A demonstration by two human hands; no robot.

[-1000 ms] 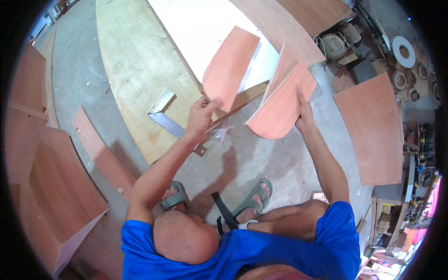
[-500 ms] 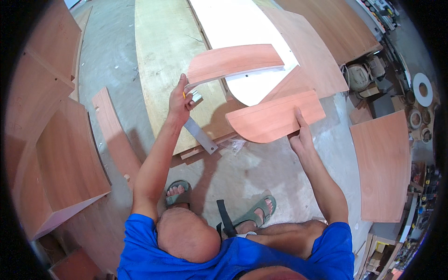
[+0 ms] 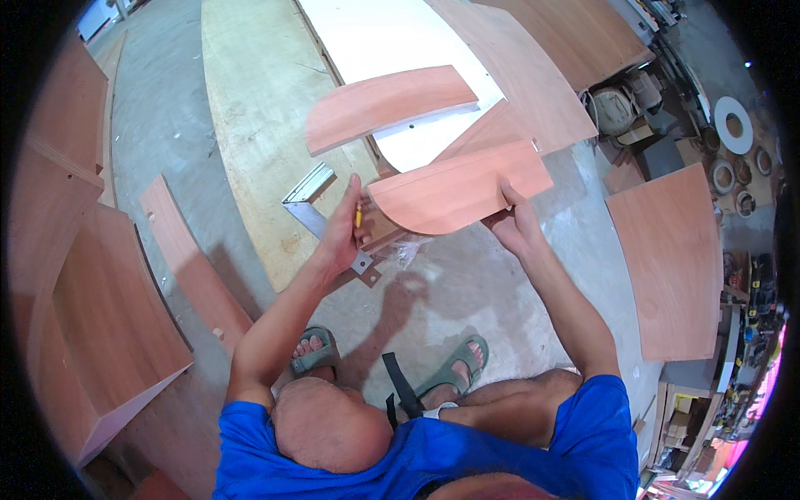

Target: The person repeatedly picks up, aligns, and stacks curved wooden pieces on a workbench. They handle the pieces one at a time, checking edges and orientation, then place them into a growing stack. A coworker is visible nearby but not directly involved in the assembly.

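My right hand point(image 3: 518, 223) grips a reddish plywood piece point(image 3: 458, 187) with one rounded corner, thumb on top and fingers underneath. Near its rounded end is my left hand point(image 3: 340, 233), which has a slim yellow pencil point(image 3: 359, 215) between its fingers; whether it touches the plywood is unclear. A similar curved plywood piece point(image 3: 387, 104) lies farther off, across the white panel point(image 3: 392, 42). A metal try square point(image 3: 310, 182) rests on the pale plywood sheet point(image 3: 250, 125), its blade passing beneath my left hand.
A narrow plywood strip point(image 3: 192, 250) lies on the floor at left, beside large wooden panels point(image 3: 117, 283). To the right are another plywood panel point(image 3: 671, 267), a white ring point(image 3: 733, 125) and cluttered tools. My sandalled feet are below the work.
My left hand has let go of the farther plywood piece and come down toward the one in my right hand. The try square now shows more fully. The view has shifted slightly.
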